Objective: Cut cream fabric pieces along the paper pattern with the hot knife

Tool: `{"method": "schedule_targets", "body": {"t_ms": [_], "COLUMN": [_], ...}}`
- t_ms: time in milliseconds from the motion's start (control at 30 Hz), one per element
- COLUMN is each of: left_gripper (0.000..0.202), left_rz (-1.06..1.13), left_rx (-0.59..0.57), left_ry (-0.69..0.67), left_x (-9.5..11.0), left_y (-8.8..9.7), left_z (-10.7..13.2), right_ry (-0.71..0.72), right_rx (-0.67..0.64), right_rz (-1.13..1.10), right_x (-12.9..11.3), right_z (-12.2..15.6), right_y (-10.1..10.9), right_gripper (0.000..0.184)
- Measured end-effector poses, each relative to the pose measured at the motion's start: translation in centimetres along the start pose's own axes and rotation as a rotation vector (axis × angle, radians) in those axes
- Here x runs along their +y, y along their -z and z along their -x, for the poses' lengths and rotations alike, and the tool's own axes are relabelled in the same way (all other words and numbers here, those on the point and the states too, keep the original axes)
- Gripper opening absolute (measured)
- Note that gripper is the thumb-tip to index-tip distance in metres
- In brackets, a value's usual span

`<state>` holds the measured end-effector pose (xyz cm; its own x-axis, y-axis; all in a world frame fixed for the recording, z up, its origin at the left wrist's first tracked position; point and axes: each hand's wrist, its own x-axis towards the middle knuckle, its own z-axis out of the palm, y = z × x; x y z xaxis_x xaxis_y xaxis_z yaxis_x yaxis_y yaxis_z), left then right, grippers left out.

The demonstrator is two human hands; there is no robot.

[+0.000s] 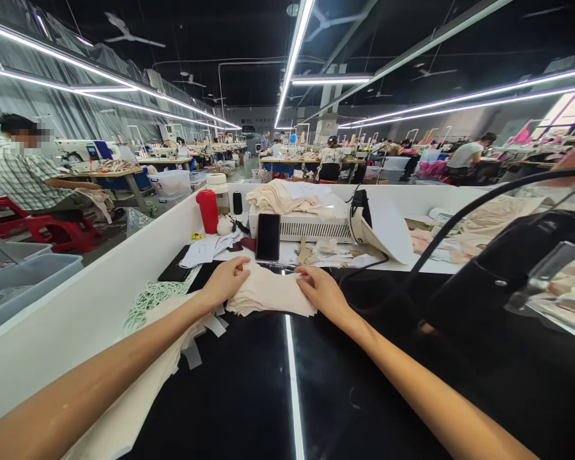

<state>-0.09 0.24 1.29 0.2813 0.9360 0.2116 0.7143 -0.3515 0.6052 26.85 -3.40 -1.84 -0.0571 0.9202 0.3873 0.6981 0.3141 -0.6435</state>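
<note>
Left hand (227,281), right hand (322,291), both at the cream fabric stack (271,292)!
Fingers curled at opposite ends; whether they're actually pinching it, I can't tell.

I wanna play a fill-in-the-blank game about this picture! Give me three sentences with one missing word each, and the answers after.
1. The cream fabric stack lies between the left hand and the ____ hand.
2. The thread cone beside the white-lidded jar is coloured ____.
3. The tangled cord is pale ____.

Missing words: right; black; green.
</note>
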Motion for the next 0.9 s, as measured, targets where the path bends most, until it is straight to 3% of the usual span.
{"method": "schedule_targets", "body": {"t_ms": [100,200,333,500,600,700,900], "left_gripper": [0.036,0.037,0.032,0.03,0.03,0.029,0.029], "left_rz": [0.007,0.003,-0.101,-0.354,-0.431,-0.436,-0.39], "left_rx": [-0.032,-0.071,-0.098,-0.085,-0.133,-0.155,-0.042], "left_ry": [0.001,0.02,0.097,0.215,0.29,0.308,0.238], "left_x": [0.1,0.5,0.0,-2.2,-3.8,-4.8,-5.0], "left_y": [0.6,2.4,6.7,11.6,12.0,11.0,10.1], "left_z": [0.7,1.5,3.7,8.2,10.5,11.9,12.7], "right_ry": [0.032,0.069,0.144,0.221,0.253,0.273,0.225], "right_rx": [0.023,0.042,0.028,-0.017,-0.059,-0.104,-0.249], "right_rz": [0.061,0.09,0.068,0.007,-0.026,-0.046,-0.15], "right_x": [-0.1,-0.8,-2.3,-5.0,-6.4,-7.6,-9.6], "right_z": [0.9,1.7,3.2,5.7,7.1,8.4,10.0], "right_y": [0.1,0.5,0.6,-0.1,-0.4,-0.4,0.6], "right_gripper": [0.028,0.031,0.029,0.024,0.023,0.022,0.02]}}
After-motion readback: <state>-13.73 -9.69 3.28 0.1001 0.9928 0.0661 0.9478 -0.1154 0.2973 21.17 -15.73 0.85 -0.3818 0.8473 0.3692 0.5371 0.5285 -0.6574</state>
